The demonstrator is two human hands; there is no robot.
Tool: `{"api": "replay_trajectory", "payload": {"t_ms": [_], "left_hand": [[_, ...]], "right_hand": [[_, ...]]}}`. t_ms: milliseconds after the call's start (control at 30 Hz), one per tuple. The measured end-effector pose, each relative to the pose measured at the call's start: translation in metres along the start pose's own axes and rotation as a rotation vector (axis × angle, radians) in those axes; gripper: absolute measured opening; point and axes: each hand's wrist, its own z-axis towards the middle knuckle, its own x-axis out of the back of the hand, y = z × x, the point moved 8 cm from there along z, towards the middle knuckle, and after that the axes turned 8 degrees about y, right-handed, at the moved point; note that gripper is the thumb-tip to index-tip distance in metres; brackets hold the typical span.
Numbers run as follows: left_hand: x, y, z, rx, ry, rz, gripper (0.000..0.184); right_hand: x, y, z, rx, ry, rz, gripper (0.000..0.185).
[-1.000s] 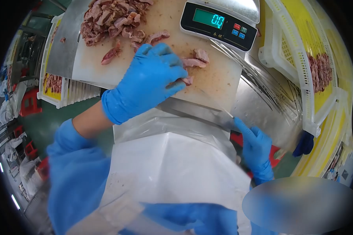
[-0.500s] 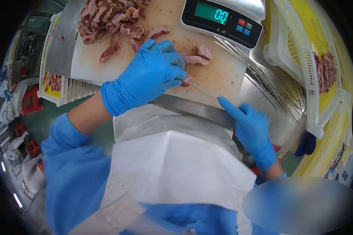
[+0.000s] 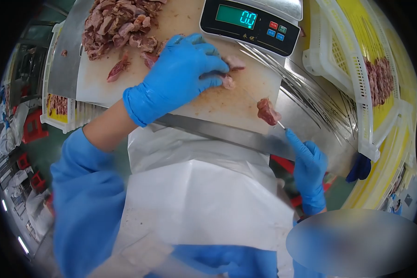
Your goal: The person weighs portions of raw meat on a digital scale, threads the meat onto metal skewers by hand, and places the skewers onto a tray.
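Note:
My left hand, in a blue glove, has its fingers closed on a small piece of meat above the white cutting board. In my gloved right hand is a thin metal skewer, pointing up and left. A reddish meat chunk is threaded on it, close to my right fingertips. Another meat strip lies just beyond my left fingers. The large meat pile sits at the board's far left, with a loose piece below it.
A digital scale reading 0.0 stands at the back. Many bare skewers lie on the metal table right of the board. White crates with yellow liners and skewered meat stand at the right; another crate is at the left.
A meat chunk now sits on the skewer near my right hand, which has moved right and down from its place half a second ago. My left hand now holds a different bit of meat.

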Motion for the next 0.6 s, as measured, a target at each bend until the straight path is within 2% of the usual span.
{"api": "replay_trajectory", "payload": {"t_ms": [67, 433, 533, 600], "left_hand": [[0.003, 0.000, 0.001, 0.032, 0.053, -0.034, 0.018], [0.000, 0.001, 0.005, -0.043, -0.042, -0.029, 0.018], [0.012, -0.013, -0.009, 0.044, 0.030, 0.072, 0.019], [0.012, -0.017, -0.010, 0.033, 0.003, 0.081, 0.019]], "right_hand": [[0.002, -0.002, 0.007, 0.020, 0.053, 0.021, 0.063], [-0.020, -0.014, 0.044, 0.192, -0.087, -0.185, 0.061], [-0.020, -0.006, 0.046, 0.234, -0.030, -0.059, 0.060], [-0.019, -0.003, 0.046, 0.227, -0.046, -0.052, 0.060]]}}
